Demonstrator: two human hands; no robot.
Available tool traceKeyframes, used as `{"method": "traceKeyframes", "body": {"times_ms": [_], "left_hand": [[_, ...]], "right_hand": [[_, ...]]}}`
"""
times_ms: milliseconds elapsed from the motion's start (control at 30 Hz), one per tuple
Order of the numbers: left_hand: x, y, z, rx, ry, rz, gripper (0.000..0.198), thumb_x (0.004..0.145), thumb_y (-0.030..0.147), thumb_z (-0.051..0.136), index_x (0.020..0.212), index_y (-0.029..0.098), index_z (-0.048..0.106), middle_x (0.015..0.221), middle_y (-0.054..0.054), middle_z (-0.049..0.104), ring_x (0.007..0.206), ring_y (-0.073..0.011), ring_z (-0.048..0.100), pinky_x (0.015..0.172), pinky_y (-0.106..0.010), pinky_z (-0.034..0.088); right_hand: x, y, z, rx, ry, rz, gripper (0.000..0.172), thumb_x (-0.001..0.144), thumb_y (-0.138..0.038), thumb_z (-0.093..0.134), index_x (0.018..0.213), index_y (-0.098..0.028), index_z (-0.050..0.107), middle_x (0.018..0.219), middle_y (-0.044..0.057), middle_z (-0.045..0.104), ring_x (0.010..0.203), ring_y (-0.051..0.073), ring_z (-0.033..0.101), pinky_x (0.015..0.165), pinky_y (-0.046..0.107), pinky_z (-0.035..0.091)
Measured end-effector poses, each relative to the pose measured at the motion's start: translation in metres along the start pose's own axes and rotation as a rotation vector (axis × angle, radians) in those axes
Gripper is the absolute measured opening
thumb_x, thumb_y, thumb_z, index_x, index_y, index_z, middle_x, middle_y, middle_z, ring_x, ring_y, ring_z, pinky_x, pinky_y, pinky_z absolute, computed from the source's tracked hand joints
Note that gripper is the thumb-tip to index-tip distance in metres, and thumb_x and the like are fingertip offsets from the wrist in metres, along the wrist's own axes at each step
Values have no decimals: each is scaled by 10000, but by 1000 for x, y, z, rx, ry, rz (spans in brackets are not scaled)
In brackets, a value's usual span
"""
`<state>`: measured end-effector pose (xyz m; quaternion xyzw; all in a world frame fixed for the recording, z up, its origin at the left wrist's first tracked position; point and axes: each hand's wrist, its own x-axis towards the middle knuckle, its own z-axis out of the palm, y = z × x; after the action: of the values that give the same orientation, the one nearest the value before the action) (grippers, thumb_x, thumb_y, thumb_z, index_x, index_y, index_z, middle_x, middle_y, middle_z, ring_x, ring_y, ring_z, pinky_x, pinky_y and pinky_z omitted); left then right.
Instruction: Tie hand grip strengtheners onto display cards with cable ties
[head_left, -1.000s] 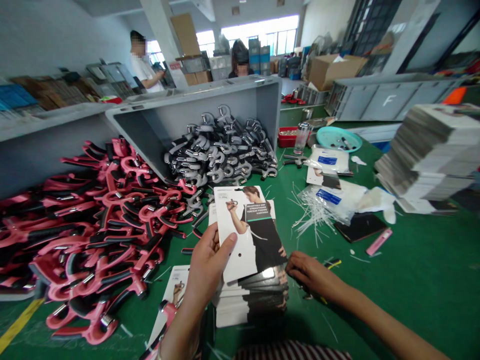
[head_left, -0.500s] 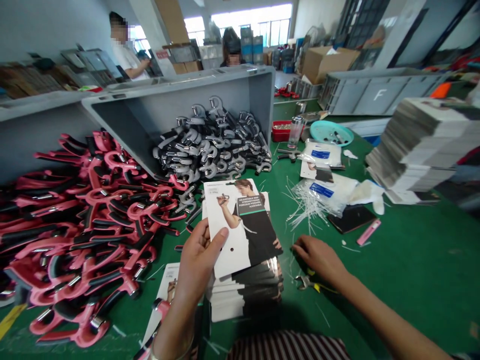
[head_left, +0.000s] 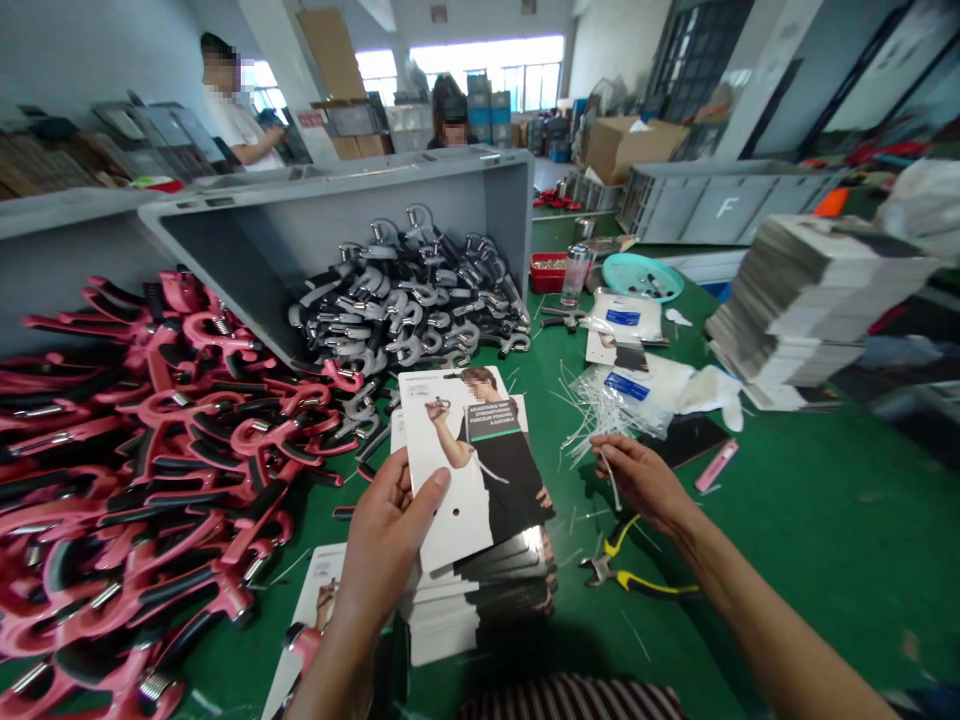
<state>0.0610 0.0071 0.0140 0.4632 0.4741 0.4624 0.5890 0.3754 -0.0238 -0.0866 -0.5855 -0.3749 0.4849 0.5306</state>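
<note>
My left hand [head_left: 386, 535] grips a printed packaging card [head_left: 472, 460] by its lower left edge and holds it tilted above a stack of the same cards [head_left: 480, 595]. My right hand [head_left: 637, 475] is lifted over the green table with a thin white cable tie [head_left: 611, 480] pinched in its fingers. Yellow-handled cutters [head_left: 634, 575] lie on the table just below that hand. A loose bundle of white cable ties [head_left: 600, 405] lies beyond it.
Pink and black hand grippers [head_left: 150, 450] are heaped on the left. A tipped grey crate [head_left: 330, 225] spills grey grippers [head_left: 412, 300]. A tall card stack [head_left: 802, 300], a teal bowl [head_left: 641, 275] and plastic bags [head_left: 637, 385] sit on the right. Two people stand behind the crate.
My right hand has risen from the table beside the card stack toward the ties and now pinches one. The cutters lie uncovered. The card has stayed in my left hand.
</note>
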Motion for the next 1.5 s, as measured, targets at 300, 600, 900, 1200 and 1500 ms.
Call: {"method": "traceKeyframes", "body": {"times_ms": [300, 600, 900, 1200, 1500], "left_hand": [[0, 1, 0, 15, 15, -40, 732, 737, 458, 788, 1371, 204, 526, 1198, -120, 715, 868, -263, 733, 621, -287, 587], [1, -2, -1, -22, 9, -44, 719, 714, 427, 813, 1337, 183, 549, 1179, -122, 723, 898, -274, 728, 673, -308, 599], [10, 22, -41, -140, -59, -139, 681, 753, 384, 797, 1352, 171, 554, 966, -92, 768, 655, -194, 712, 560, -259, 541], [4, 19, -111, -285, -58, -75, 481, 690, 257, 842, 1127, 115, 700, 1075, -139, 737, 850, -202, 701, 774, -293, 543], [3, 31, -107, -33, 74, 124, 349, 813, 451, 713, 946, 129, 729, 740, -21, 666, 595, -104, 544, 537, -198, 395]], "right_hand": [[-7, -28, 15, 321, 85, 8, 287, 749, -430, 811, 915, -212, 727, 823, -9, 599, 665, 78, 538, 587, 195, 504], [-41, -64, 52, 116, -187, -13, 245, 831, -402, 732, 871, -174, 652, 595, -47, 562, 501, 92, 515, 507, 228, 432], [-40, -85, 62, -45, -286, -50, 278, 908, -448, 629, 833, -185, 583, 587, -49, 591, 425, 77, 497, 453, 211, 391], [-8, -124, 104, -20, -345, -246, 200, 910, -381, 661, 907, -194, 593, 772, 31, 706, 651, 146, 666, 594, 247, 545], [-18, -162, 225, -248, -444, -723, 219, 949, -404, 593, 872, -209, 657, 867, 59, 705, 687, 165, 690, 674, 302, 580]]}}
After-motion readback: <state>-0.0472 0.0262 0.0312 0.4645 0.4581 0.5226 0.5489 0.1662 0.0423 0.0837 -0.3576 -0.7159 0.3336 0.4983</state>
